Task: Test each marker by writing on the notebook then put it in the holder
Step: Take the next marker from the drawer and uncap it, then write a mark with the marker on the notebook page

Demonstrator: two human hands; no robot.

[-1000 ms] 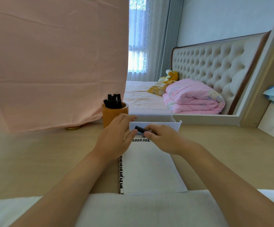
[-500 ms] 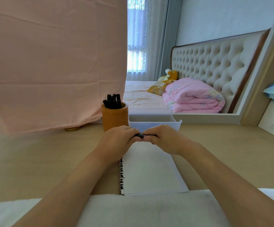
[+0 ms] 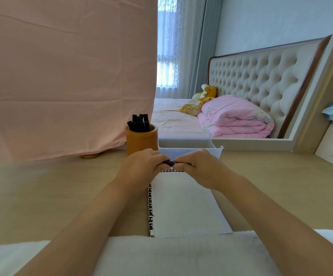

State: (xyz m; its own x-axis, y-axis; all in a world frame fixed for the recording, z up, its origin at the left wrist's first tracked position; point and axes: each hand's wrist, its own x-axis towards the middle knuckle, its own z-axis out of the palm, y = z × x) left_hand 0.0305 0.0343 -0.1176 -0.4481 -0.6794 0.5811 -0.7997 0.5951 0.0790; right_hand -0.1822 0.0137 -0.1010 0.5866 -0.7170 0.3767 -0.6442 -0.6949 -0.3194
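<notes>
- You held one black marker (image 3: 169, 162) level between both hands, just above the far edge of the notebook (image 3: 183, 204) and in front of the white tray (image 3: 189, 151).
- Your left hand (image 3: 141, 168) was closed around one end of the marker and your right hand (image 3: 199, 168) was closed around the other; only a short dark stretch showed between your fingers.
- That grip read as pulling the cap off, or pressing it on; the picture could not tell which.
- The notebook lay open at the near edge of the tabletop (image 3: 42, 196), its patterned spine to the left. The visible part of the page looked blank; your hands hid its far end.
- So this marker's test stroke seemed not yet written, though a mark under your hands could not be ruled out.
- The wooden holder (image 3: 141, 143) stood near the tabletop's far edge, just left of the white tray and just beyond your left hand. Several black markers (image 3: 139, 122) already stood in it, so a good part of the job looked done.
- Whether any markers remained inside the tray could not be seen, as its front wall hid the inside.
- What was left for this marker, by my judgement: uncap, write on the page, recap, and drop it in the holder.
- A pink cloth (image 3: 62, 76) hung behind the tabletop on the left.
</notes>
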